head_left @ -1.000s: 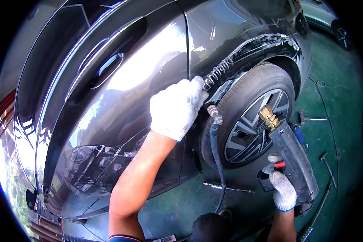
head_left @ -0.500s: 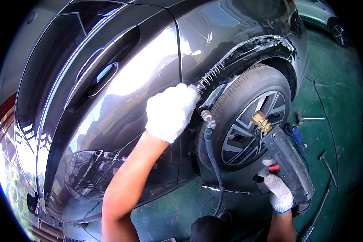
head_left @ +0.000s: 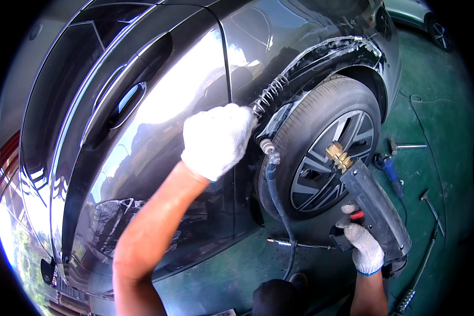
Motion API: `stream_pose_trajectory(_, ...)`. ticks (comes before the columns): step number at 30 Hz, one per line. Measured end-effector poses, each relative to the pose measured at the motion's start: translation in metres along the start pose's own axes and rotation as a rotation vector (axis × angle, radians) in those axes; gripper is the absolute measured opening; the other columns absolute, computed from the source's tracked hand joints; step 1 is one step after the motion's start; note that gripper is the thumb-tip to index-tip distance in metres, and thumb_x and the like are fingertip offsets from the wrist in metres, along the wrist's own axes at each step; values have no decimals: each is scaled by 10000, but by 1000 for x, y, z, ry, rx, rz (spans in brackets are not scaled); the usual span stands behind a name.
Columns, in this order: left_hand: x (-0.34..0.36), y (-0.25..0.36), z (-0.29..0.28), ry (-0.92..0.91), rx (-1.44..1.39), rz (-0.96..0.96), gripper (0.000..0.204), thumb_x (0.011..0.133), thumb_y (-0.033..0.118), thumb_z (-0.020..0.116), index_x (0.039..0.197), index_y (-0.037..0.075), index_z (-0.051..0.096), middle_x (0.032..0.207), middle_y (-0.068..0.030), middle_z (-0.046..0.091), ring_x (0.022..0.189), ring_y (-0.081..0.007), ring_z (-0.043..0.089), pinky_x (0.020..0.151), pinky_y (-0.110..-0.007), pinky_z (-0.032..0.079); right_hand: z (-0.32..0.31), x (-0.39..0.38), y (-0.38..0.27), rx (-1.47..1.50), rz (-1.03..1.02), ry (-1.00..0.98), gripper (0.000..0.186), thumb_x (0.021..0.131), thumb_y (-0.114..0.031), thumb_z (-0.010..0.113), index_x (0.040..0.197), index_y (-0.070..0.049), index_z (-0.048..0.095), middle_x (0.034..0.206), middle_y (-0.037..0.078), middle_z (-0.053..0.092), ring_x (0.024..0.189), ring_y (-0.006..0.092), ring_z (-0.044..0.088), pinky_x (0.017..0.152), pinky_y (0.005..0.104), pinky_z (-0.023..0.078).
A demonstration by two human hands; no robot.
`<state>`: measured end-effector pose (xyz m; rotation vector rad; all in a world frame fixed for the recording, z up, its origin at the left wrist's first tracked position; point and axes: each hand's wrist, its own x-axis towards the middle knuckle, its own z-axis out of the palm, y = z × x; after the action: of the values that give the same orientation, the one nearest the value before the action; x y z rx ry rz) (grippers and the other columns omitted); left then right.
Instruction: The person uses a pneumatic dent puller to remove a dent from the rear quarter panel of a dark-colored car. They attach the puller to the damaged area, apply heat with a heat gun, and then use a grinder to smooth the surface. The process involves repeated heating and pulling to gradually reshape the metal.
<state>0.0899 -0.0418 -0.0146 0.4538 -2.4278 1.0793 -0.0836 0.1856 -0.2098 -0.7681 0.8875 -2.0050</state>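
Note:
My left hand (head_left: 216, 139), in a white knit glove, is closed in a fist against the dark car's rear panel, in front of the wheel arch. Its fingertips face the panel, hiding what they grip. From beside the fist, a row of wavy metal wire (head_left: 270, 96) runs up along the arch edge. My right hand (head_left: 362, 245), also gloved, wraps the handle of a black welding gun (head_left: 376, 205) with a red trigger. The gun's brass tip (head_left: 338, 156) points up before the wheel (head_left: 329, 152), apart from the body panel. Below the wire, a metal cable clamp (head_left: 269, 149) sits at the arch's lower edge.
A thick cable (head_left: 282, 210) hangs from the clamp to the green floor. A thin rod (head_left: 300, 244), a blue-bodied power tool (head_left: 392, 174), hammers (head_left: 408, 146) and a long bar (head_left: 424, 263) lie about the floor. The door's lower part (head_left: 142, 221) is scraped.
My left fist has shifted slightly left, and its elbow has swung outward to the left. The right hand keeps the gun in nearly the same place. The view has tilted slightly.

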Motion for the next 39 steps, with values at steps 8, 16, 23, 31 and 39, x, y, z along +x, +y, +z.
stream_pose_trajectory(8,-5,-17,-10,36,165,387,294,779,183,638,1061,104,663,778,-20,579,680,-173,589,551,-339,442,-4,-5,2,0,26,19,482,825,-30,760,1280,24,610,1003,102,667,752,131,611,591,241,480)
stream_pose_trajectory(16,-5,-24,-18,23,-52,166,179,842,180,659,1016,142,672,761,-60,582,694,-241,620,572,-388,477,-3,-5,13,34,-32,77,546,816,-38,755,1328,18,572,1062,120,664,814,165,635,663,291,517)
stream_pose_trajectory(23,1,-19,-23,-72,-31,151,171,843,205,747,993,123,728,743,-55,583,710,-252,621,621,-390,489,-4,0,10,-32,148,-21,584,810,-70,764,1347,18,553,1157,140,657,911,210,662,797,361,575)
stream_pose_trajectory(31,15,-27,-14,-46,-56,239,171,811,188,772,955,112,720,755,-60,589,701,-265,620,625,-383,491,5,3,12,-26,111,-43,503,810,-73,755,1279,19,600,1144,123,660,906,195,659,794,335,558)
stream_pose_trajectory(39,11,-23,-20,-100,59,236,212,828,160,708,1035,116,710,783,-66,590,730,-281,635,646,-397,502,8,5,18,10,87,-31,471,811,-87,760,1250,15,624,1128,114,662,910,187,653,802,324,551)
